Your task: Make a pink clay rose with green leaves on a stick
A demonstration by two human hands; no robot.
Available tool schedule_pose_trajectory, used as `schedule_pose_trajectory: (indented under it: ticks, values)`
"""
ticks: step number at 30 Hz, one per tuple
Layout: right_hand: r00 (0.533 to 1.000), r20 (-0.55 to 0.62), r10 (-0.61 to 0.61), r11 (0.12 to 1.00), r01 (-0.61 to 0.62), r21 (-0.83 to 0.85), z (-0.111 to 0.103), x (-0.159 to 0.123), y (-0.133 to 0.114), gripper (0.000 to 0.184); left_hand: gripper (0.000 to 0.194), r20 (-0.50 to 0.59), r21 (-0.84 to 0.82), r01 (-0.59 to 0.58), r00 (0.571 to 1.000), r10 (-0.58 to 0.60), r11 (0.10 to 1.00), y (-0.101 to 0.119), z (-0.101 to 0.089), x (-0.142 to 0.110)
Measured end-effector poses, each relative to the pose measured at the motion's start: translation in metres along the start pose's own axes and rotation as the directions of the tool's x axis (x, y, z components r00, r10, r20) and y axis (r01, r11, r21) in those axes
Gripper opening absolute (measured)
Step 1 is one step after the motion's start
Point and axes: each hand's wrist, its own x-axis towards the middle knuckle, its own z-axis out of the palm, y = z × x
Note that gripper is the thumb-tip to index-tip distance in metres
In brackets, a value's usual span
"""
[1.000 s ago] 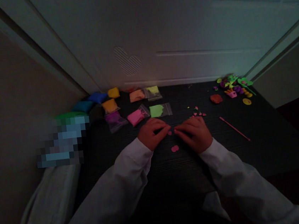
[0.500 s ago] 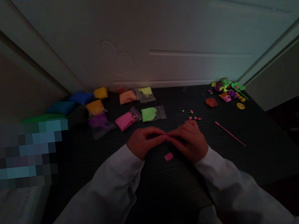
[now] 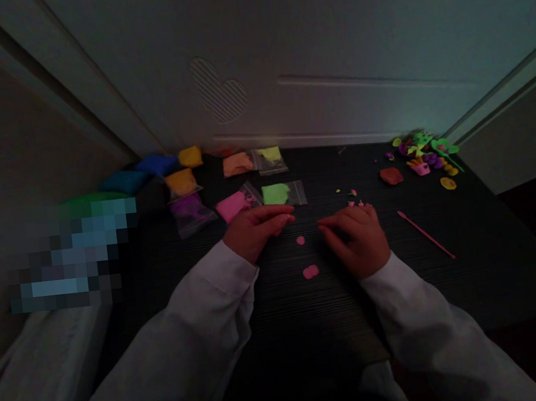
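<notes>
My left hand [image 3: 256,230] is closed just above the dark table, thumb against the fingers. A small pinkish spot shows at its fingertips, too small to name. To the right, my right hand [image 3: 357,237] is apart from it, with thumb and forefinger close together in a pinch; what they hold, if anything, is hidden. Between the hands a small round flat piece of pink clay [image 3: 300,240] lies on the table. Nearer to me are two joined or overlapping pink clay discs [image 3: 310,272]. Several tiny pink and green clay pieces [image 3: 353,193] lie behind my right hand.
A pink modelling stick [image 3: 425,235] lies at right, with a red clay lump [image 3: 391,176] beyond it. Colourful clay figures [image 3: 428,153] crowd the far right corner. Bags of pink [image 3: 231,206], green [image 3: 275,194] and purple clay [image 3: 187,210] stand behind my left hand, before a white panel [image 3: 258,106].
My hands were together at a small pink piece and have moved apart. A single pink disc now lies on the table between them. The view has shifted slightly.
</notes>
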Motion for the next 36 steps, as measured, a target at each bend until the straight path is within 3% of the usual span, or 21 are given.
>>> schedule_pose_trajectory:
  ticks: [9, 20, 36]
  values:
    - [0.989, 0.147, -0.013, 0.997, 0.024, -0.07, 0.012, -0.001, -0.006, 0.018, 0.021, -0.025, -0.047, 0.0, 1.0, -0.001, 0.999, -0.003, -0.001, 0.002]
    - [0.984, 0.177, 0.005, 0.993, 0.016, -0.118, 0.016, 0.002, -0.012, 0.018, 0.022, -0.035, -0.163, -0.018, 0.999, 0.013, 0.986, 0.0, 0.002, 0.004]
    - [0.987, 0.16, 0.001, 0.99, 0.022, -0.142, 0.016, 0.001, -0.018, 0.017, 0.021, 0.005, -0.121, -0.043, 0.999, 0.044, 0.992, -0.001, 0.001, 0.005]
